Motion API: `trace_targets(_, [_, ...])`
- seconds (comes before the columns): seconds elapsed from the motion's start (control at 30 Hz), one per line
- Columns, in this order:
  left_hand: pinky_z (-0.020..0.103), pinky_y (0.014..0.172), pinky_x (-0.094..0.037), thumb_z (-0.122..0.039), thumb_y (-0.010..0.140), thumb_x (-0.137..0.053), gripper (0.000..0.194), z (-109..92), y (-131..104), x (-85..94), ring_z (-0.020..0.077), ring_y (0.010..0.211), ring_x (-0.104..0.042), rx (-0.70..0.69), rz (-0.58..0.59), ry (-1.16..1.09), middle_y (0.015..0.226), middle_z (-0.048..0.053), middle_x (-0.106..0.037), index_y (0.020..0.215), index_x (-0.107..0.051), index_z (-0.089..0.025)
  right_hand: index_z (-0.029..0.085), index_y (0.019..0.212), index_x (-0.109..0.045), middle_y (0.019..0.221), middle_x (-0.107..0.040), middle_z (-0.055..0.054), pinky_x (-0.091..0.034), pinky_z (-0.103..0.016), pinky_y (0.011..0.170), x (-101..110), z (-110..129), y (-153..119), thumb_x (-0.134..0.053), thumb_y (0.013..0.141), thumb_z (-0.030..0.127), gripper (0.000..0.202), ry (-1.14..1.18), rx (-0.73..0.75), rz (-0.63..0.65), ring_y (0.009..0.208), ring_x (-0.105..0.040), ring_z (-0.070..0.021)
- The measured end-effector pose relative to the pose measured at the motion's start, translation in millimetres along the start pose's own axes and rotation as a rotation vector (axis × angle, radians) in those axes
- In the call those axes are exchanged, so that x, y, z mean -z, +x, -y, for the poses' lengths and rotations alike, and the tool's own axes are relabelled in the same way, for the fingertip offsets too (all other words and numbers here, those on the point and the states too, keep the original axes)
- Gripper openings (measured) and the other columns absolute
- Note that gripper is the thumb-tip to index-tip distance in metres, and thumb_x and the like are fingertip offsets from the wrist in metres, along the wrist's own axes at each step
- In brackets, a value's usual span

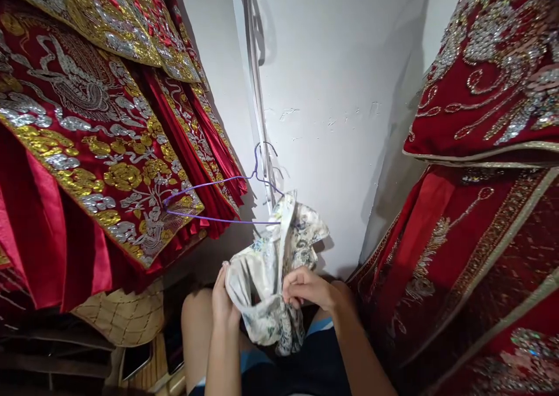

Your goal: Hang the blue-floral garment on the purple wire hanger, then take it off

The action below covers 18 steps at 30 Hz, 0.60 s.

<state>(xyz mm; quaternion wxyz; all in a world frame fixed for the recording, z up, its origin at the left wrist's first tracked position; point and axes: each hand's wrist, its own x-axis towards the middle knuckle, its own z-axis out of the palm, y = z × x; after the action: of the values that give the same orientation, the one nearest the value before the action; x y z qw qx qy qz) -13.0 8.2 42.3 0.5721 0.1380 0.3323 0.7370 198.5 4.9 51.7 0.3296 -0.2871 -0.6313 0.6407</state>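
Sideways lies a purple hanger (254, 176), right end hidden by flowered cloth (269, 259); below the hanger, the left grip (224, 300) holds the cloth's edge, the right grip (308, 289) pinches its middle.

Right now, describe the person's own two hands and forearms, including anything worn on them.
The left hand and right hand are ungloved. The left forearm and slim right forearm show no sleeve, watch or bracelet. No rings or markings can be made out, though some fingers are hidden.
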Motion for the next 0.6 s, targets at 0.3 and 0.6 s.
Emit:
trace_targets(0.3, [0.033,0.098,-0.042,-0.028,0.095,-0.060,0.013,19.6,-80.5,-70.7,0.0212,0.111,-0.056,-0.577,0.885,0.972,0.114,0.008,-0.060,0.091,-0.070,-0.022,0.024,0.093,-0.073,0.083,-0.070,-0.006,-0.050,-0.037,0.082,-14.5,-2.3,6.7,-0.059,0.080,0.072,0.051,0.581,0.141,-0.449,0.096,-0.066,-0.0263])
trace_targets(0.6, [0.040,0.106,-0.041,-0.052,0.102,-0.037,0.048,-16.7,-40.0,-91.7,0.0254,0.115,-0.058,-0.467,0.968,0.993,0.118,0.011,-0.065,0.126,-0.066,-0.022,0.018,0.082,-0.068,0.069,-0.067,-0.002,-0.051,-0.036,0.078,-14.1,58.8,2.6,-0.080,0.067,0.043,0.032,0.522,0.045,-0.287,0.080,-0.068,-0.0248])
